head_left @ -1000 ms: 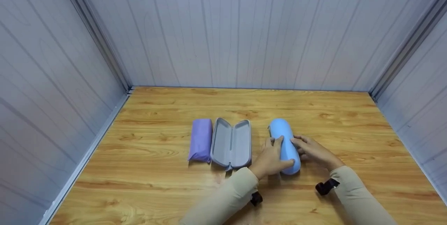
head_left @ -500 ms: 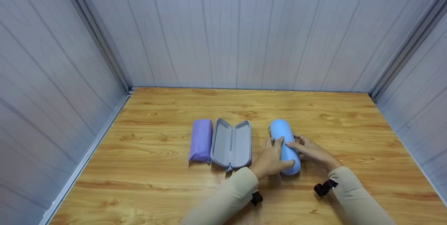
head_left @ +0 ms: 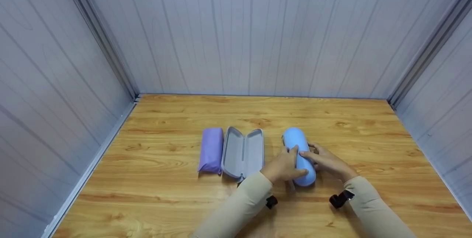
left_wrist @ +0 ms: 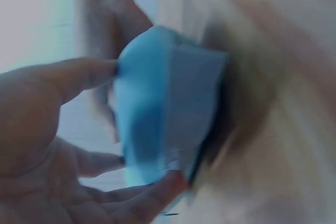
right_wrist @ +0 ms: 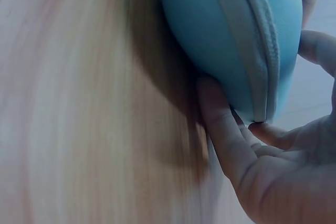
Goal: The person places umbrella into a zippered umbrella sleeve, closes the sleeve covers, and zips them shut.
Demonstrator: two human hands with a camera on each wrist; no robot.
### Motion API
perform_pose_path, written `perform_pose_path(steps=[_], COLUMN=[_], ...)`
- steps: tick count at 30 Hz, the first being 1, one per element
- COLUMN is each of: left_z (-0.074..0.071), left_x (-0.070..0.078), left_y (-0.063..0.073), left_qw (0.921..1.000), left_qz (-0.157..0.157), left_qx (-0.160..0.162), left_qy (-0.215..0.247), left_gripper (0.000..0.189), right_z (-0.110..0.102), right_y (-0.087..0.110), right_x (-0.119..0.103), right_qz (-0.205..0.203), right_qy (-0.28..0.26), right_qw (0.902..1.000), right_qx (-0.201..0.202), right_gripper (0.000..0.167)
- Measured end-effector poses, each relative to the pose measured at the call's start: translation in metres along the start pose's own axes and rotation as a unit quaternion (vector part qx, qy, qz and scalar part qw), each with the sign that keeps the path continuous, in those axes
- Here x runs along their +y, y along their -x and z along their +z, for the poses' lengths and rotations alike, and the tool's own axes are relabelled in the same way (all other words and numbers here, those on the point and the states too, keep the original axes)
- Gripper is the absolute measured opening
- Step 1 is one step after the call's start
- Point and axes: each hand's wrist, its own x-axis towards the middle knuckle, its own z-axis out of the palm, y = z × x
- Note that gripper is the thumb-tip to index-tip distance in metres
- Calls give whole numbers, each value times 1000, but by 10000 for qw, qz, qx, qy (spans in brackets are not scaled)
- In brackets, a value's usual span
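A rounded, elongated blue glasses case point(head_left: 295, 137) lies on the table, right of centre in the head view. My left hand point(head_left: 283, 166) holds its left side, with thumb and fingers spread along it. From the right, my right hand point(head_left: 332, 162) grips the same case, thumb on top and fingers at its far side. The right wrist view shows a grey zip band running round the blue case point(right_wrist: 210, 30), with fingertips against its lower edge. A flat grey-blue flap point(left_wrist: 191, 98) shows on the case in the left wrist view, which is blurred.
Left of the hands, a grey glasses case point(head_left: 233, 153) lies unfolded, its inside facing up. Beside it is a purple wrapped packet point(head_left: 211, 149). The wooden table point(head_left: 158, 193) is bounded by pale panel walls point(head_left: 236, 35) at the back and sides.
My right thumb has slid leftward onto the top of the blue case, and the right hand has come slightly closer. My left hand stays almost where it was.
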Motion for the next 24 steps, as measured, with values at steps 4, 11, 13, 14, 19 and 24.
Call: perform_pose_path(steps=[4,11,13,14,19,24], left_z=[-10,-30,-35,-37,-47,-57], left_x=[1,4,5,5,4,1], left_y=[-2,-10,-14,-16,-30,-46], left_qw=[9993,9963,9956,9954,9985,9998], left_qz=[71,39,24,52,197,68], left_qx=[-240,-598,-676,-677,-325,152], left_qy=[-273,-620,-656,-671,-395,51], left_gripper=[80,66,62,60,54,45], right_z=[1,0,0,0,1,1], right_y=[-1,-2,-2,-2,-3,-3], right_x=[-1,-2,-2,-2,-1,-2], right_qz=[0,-8,-27,-38,-63,-55], right_qy=[16,-133,-161,-169,-165,-141], right_qw=[10000,9999,9999,9998,9998,9999], right_qx=[21,-21,-30,-31,-30,52], right_gripper=[89,89,87,87,86,86])
